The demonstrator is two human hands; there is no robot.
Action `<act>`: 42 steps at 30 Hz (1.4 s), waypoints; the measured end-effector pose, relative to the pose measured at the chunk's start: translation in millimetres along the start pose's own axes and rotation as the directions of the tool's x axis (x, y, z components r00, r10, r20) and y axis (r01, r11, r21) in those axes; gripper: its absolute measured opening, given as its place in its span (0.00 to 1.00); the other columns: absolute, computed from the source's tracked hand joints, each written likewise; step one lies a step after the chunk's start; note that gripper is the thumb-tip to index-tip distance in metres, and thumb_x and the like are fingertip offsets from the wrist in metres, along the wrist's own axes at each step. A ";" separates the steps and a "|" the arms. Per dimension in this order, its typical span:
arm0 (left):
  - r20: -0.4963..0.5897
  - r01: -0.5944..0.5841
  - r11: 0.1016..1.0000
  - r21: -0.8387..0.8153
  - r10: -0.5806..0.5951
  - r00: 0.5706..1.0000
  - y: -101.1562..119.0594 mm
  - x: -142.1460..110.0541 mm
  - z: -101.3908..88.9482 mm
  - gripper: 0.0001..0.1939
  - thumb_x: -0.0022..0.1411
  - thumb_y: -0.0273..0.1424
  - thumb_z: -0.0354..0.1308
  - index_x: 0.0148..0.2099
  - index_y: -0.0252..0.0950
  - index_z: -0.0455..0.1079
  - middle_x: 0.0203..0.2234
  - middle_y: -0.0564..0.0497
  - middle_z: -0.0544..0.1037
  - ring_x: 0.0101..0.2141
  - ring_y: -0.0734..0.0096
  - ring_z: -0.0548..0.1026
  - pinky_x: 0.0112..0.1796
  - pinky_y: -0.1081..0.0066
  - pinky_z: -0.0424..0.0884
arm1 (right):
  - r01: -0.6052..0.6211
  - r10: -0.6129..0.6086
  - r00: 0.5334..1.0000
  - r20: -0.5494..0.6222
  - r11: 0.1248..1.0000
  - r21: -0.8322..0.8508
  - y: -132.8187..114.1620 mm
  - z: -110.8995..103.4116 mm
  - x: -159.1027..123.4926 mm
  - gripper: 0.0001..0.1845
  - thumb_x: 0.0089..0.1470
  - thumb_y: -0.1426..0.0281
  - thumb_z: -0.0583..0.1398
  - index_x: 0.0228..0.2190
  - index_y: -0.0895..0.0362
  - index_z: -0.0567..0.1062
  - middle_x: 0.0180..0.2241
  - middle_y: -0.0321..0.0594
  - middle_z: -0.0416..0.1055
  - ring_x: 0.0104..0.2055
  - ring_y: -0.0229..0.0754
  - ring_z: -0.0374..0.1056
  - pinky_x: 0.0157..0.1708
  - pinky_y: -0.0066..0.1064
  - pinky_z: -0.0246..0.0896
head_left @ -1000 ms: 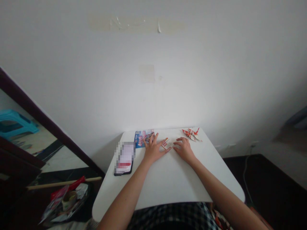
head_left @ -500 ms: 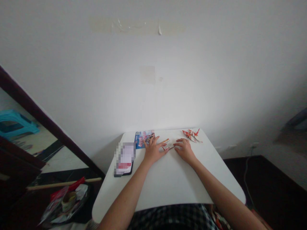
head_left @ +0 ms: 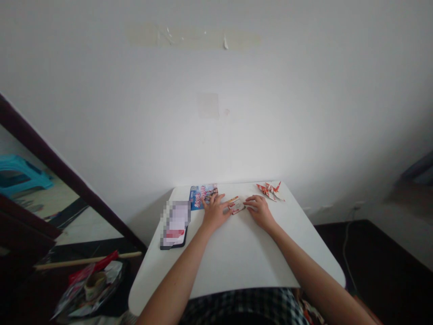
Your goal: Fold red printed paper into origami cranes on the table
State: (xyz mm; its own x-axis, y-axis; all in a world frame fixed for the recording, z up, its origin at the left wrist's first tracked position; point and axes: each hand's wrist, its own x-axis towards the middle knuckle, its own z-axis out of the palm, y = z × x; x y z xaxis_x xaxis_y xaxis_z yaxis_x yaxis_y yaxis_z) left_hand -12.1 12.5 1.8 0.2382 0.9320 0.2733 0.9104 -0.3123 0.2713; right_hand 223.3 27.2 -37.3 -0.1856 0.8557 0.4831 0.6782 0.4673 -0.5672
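A small folded piece of printed paper [head_left: 237, 206], white with red and orange, lies on the white table [head_left: 237, 257] between my hands. My left hand [head_left: 215, 213] rests with its fingers spread, the thumb side touching the paper's left edge. Some of its fingers overlap a blue printed leaflet [head_left: 196, 198]. From the other side, my right hand [head_left: 260, 211] has bent fingers closed at the paper's right edge; the exact grip is too small to make out. Beyond that hand stands a red and white folded-paper figure [head_left: 270, 190] with pointed ends.
At the table's left is a phone [head_left: 176, 225], its screen blurred out. The wall [head_left: 216, 144] meets the table's back edge. On the floor at left are a wooden stick [head_left: 88, 260], plastic bags and a roll [head_left: 94, 285]. A dark-framed mirror [head_left: 67, 158] leans at left.
More of the folded paper's printed face shows between my hands, and it looks flatter. My hands have barely moved. The whole view has shifted very slightly.
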 end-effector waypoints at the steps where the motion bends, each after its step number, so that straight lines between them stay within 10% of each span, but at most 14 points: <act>1: 0.004 -0.003 1.000 0.000 0.003 1.000 0.0 0.1 -0.3 0.14 0.65 0.47 0.59 0.51 0.60 0.78 0.64 0.53 0.70 0.67 0.48 0.57 0.64 0.27 0.36 | -0.007 0.007 1.000 0.005 1.000 -0.001 -0.3 -0.2 0.5 0.15 0.56 0.74 0.60 0.41 0.49 0.84 0.48 0.43 0.76 0.55 0.52 0.65 0.58 0.50 0.60; 42: 0.040 -0.048 0.999 -0.024 0.049 0.998 0.6 -3.1 -2.3 0.17 0.60 0.48 0.63 0.52 0.60 0.77 0.63 0.54 0.70 0.66 0.45 0.56 0.64 0.27 0.34 | -0.045 0.050 0.998 0.034 0.990 -0.132 -8.2 -3.2 2.5 0.09 0.61 0.66 0.61 0.39 0.49 0.83 0.49 0.45 0.73 0.54 0.51 0.64 0.55 0.46 0.62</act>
State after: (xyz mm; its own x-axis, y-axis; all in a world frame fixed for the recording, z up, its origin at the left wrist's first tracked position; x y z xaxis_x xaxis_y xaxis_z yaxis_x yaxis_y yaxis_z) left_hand -13.1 9.0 3.2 0.2961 0.9222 0.2488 0.8895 -0.3611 0.2799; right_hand 219.5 24.8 -29.4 -0.1755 0.8849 0.4314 0.7740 0.3948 -0.4951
